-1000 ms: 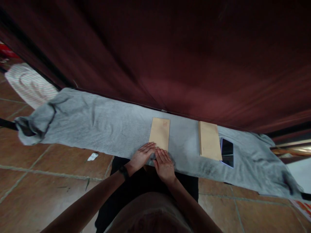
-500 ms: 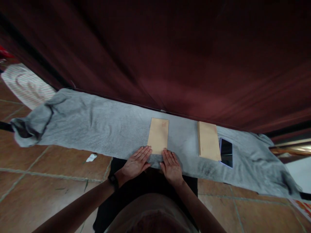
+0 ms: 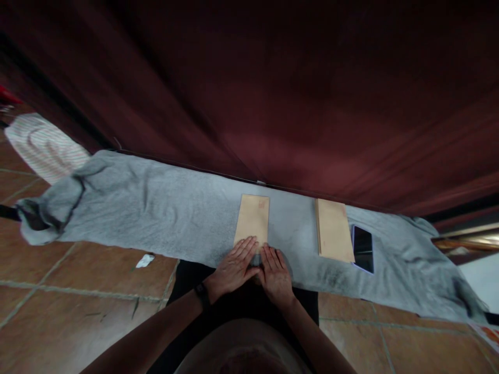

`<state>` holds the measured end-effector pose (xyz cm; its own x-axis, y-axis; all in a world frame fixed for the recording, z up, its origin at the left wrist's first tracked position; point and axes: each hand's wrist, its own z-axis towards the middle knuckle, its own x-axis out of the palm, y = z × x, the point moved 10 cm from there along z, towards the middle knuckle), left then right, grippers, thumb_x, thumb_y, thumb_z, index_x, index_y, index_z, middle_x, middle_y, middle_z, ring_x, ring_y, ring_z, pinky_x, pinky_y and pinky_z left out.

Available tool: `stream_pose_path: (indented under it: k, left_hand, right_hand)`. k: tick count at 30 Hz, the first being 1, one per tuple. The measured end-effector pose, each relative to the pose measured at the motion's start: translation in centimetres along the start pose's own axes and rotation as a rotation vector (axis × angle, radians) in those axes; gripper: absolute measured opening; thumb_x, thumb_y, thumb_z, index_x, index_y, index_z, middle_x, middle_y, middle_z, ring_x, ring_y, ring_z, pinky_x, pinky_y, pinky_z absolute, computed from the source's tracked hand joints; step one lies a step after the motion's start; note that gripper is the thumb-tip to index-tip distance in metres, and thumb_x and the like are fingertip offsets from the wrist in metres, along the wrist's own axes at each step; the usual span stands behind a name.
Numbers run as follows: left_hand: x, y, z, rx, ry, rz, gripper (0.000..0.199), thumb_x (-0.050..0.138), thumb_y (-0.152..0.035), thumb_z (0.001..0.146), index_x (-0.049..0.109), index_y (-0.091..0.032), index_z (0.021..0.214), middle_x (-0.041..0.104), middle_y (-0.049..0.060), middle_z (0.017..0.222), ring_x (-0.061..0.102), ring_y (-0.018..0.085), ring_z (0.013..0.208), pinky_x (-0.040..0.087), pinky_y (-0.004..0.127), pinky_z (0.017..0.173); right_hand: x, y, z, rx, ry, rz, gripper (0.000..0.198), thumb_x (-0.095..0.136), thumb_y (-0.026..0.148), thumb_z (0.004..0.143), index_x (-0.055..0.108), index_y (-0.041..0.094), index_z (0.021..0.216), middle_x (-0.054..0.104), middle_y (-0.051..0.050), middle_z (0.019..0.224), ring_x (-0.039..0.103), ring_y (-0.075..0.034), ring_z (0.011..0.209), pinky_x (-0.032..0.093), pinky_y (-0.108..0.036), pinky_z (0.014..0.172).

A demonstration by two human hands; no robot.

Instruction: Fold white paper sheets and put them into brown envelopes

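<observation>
A tan paper envelope (image 3: 252, 217) with small red print near its far right corner lies flat on the grey cloth (image 3: 187, 208). My left hand (image 3: 236, 266) rests with outstretched fingers over the envelope's near edge. Beside it, my right hand (image 3: 276, 272) lies flat, its fingertips at the near right corner. The two thumbs come close together below the envelope. Neither hand grips anything. To the right lies a stack of similar tan envelopes (image 3: 334, 231), apart from both hands.
A phone (image 3: 362, 249) with a dark screen lies right of the stack. Behind the cloth hangs a dark red curtain (image 3: 273, 104). A white scrap (image 3: 145, 260) lies on the tiled floor (image 3: 97, 270). Striped fabric (image 3: 47, 145) is at far left.
My left hand has slid right across the envelope's near edge, closer to my right hand. My right hand stays nearly in place. The view has shifted slightly.
</observation>
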<state>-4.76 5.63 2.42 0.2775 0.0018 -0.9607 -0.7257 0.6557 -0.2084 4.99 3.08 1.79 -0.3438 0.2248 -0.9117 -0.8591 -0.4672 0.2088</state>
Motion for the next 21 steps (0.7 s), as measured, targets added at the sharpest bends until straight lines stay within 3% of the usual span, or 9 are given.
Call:
stream_pose_path:
  k: [5,9,14,17,21]
  left_hand:
    - [-0.8,3.2,-1.1,-0.104,-0.059,0.025,0.068,0.037,-0.05,0.102,0.024,-0.01,0.156,0.033,0.019,0.16,0.03,0.027,0.149,0.028,0.045,0.121]
    - [-0.7,4.3,-0.2,-0.122,-0.089,0.038,0.067,0.035,-0.047,0.103,0.021,-0.011,0.157,0.032,0.018,0.16,0.03,0.027,0.149,0.027,0.047,0.122]
    - [0.9,6.1,4.4,-0.154,-0.05,0.027,0.061,0.031,-0.044,0.104,0.023,-0.018,0.158,0.03,0.012,0.163,0.026,0.024,0.151,0.02,0.047,0.124]
    - [1.6,7.5,7.8,-0.175,-0.04,0.023,0.058,0.029,-0.044,0.104,0.029,-0.022,0.157,0.029,0.01,0.163,0.023,0.027,0.152,0.014,0.054,0.124]
    - [2.1,9.2,11.7,-0.22,-0.048,0.005,0.061,0.032,-0.046,0.102,0.025,-0.024,0.158,0.033,0.008,0.162,0.02,0.029,0.152,0.011,0.056,0.123]
  right_hand:
    - [-0.2,0.0,0.2,0.012,-0.004,0.009,0.056,0.044,0.034,0.101,0.038,0.013,0.153,0.049,-0.014,0.15,0.048,-0.028,0.138,0.034,-0.049,0.118]
    - [-0.3,0.1,0.2,0.018,-0.015,0.015,0.054,0.045,0.034,0.102,0.041,0.012,0.151,0.051,-0.015,0.148,0.049,-0.028,0.137,0.033,-0.049,0.118]
    - [-0.4,0.1,0.3,0.023,-0.005,0.015,0.052,0.046,0.034,0.101,0.044,0.012,0.149,0.053,-0.015,0.147,0.05,-0.028,0.137,0.033,-0.048,0.119]
    - [-0.6,0.1,0.3,0.021,-0.004,0.02,0.053,0.045,0.034,0.102,0.043,0.012,0.15,0.05,-0.014,0.149,0.049,-0.027,0.138,0.034,-0.048,0.118]
    - [-0.8,0.1,0.4,0.029,-0.016,0.019,0.054,0.047,0.033,0.101,0.041,0.012,0.151,0.052,-0.014,0.148,0.049,-0.027,0.137,0.035,-0.047,0.117]
